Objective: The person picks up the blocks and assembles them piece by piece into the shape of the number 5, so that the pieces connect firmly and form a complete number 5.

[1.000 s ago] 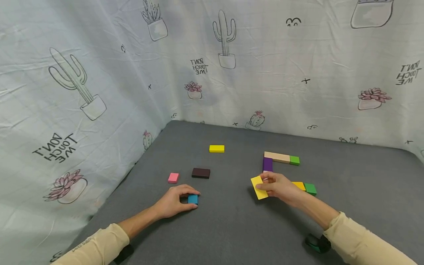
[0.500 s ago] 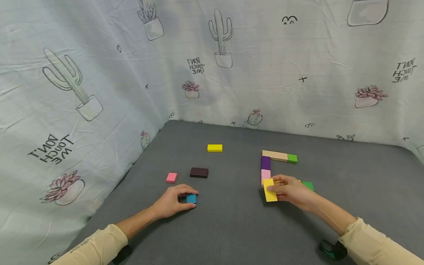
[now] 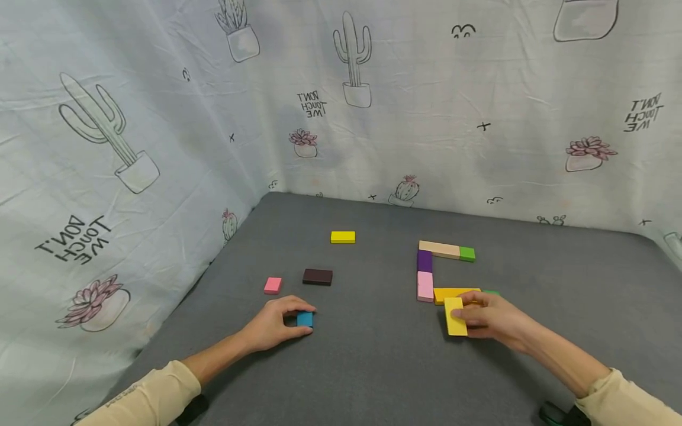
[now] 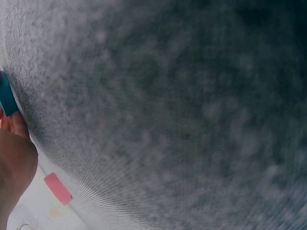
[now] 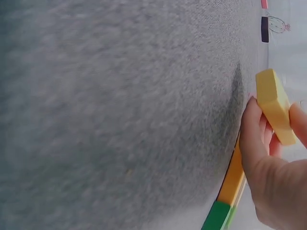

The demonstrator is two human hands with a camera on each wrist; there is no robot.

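My left hand [image 3: 274, 324] rests on the table at centre left, thumb and fingers around a small blue block [image 3: 305, 319]; the same blue block [image 4: 6, 96] shows at the left edge of the left wrist view. Held above the table, a light yellow block [image 3: 455, 316] is pinched by my right hand [image 3: 498, 319]. That yellow block [image 5: 274, 108] appears tilted in the right wrist view. Just behind it lies an orange-yellow block [image 3: 450, 293], with a green block [image 5: 217, 215] at its end, partly hidden by the hand in the head view.
A pink block [image 3: 425, 287], a purple block [image 3: 424, 261], a beige block [image 3: 444, 249] and a light green block [image 3: 467, 254] join the orange-yellow one in a C-shaped outline. Further left lie a bright yellow block [image 3: 343, 237], a dark brown block [image 3: 317, 277] and a coral-pink block [image 3: 273, 285].
My right hand has carried the light yellow block rightward and slightly nearer, from beside the pink block to in front of the orange-yellow one. The left hand has stayed at the blue block.
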